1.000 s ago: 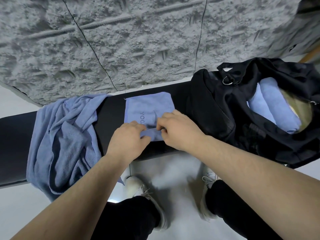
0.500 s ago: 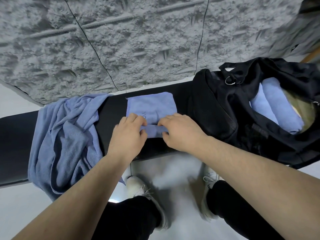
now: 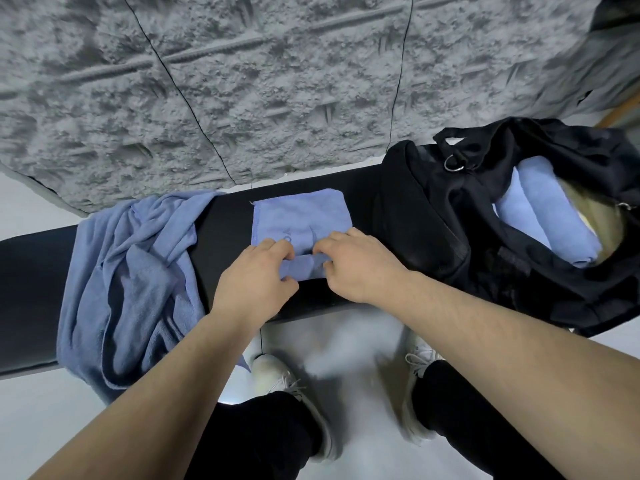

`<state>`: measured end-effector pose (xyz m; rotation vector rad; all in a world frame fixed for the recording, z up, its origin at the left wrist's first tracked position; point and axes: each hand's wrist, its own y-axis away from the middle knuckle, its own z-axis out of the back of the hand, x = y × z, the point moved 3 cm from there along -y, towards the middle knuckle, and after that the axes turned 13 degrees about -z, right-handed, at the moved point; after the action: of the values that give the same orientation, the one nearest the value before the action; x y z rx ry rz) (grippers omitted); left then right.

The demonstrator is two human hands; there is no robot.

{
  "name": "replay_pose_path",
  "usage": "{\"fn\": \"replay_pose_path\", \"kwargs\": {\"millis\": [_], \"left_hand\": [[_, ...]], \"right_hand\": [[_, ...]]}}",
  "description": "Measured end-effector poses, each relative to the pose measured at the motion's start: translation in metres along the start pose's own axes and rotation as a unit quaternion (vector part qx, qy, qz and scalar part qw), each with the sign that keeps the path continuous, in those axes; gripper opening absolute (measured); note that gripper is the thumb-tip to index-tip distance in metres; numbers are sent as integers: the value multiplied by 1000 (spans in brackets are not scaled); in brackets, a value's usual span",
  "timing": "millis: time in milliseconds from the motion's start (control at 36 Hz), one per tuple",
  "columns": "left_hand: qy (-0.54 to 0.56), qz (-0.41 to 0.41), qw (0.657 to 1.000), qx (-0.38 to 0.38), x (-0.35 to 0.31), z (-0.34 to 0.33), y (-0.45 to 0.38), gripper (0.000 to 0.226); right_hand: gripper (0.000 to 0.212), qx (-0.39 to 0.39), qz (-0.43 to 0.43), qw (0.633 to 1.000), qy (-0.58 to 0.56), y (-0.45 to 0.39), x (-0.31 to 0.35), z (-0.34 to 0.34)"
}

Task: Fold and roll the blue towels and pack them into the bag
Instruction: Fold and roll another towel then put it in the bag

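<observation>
where the black bench [image 3: 31, 271] ran across the view, the left hand [image 3: 254, 277] and the right hand [image 3: 356, 266] sat side by side at its near edge, fingers curled round the rolled near end of a small blue towel [image 3: 301, 220]. its unrolled part lay flat beyond them. a larger crumpled blue towel [image 3: 128, 282] draped over the bench to the left. to the right, the open black bag [image 3: 433, 220] held two rolled towels [image 3: 540, 209]. a grey textured wall [image 3: 277, 81] stood behind.
</observation>
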<state>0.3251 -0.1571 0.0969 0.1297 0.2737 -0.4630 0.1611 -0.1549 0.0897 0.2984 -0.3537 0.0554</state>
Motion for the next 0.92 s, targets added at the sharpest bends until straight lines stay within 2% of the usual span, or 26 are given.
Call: {"fn": "replay_pose_path", "kwargs": {"millis": [250, 333, 528, 694, 861, 917], "left_hand": [[-7, 8, 999, 36, -7, 1, 6, 12], [-1, 15, 999, 47, -8, 0, 5, 14], [-8, 14, 999, 31, -4, -4, 3, 23], [-23, -4, 999, -26, -3, -1, 2, 25], [-71, -80, 990, -97, -5, 5, -1, 19], [-59, -72, 992, -91, -6, 4, -1, 17]], "right_hand": [[31, 74, -31, 997, -21, 8, -1, 3], [25, 94, -35, 995, -23, 8, -1, 4], [35, 105, -57, 993, -4, 7, 1, 9], [26, 114, -82, 990, 5, 3, 4, 12], [34, 96, -85, 992, -14, 0, 4, 11], [32, 76, -74, 994, -23, 0, 4, 10]]}}
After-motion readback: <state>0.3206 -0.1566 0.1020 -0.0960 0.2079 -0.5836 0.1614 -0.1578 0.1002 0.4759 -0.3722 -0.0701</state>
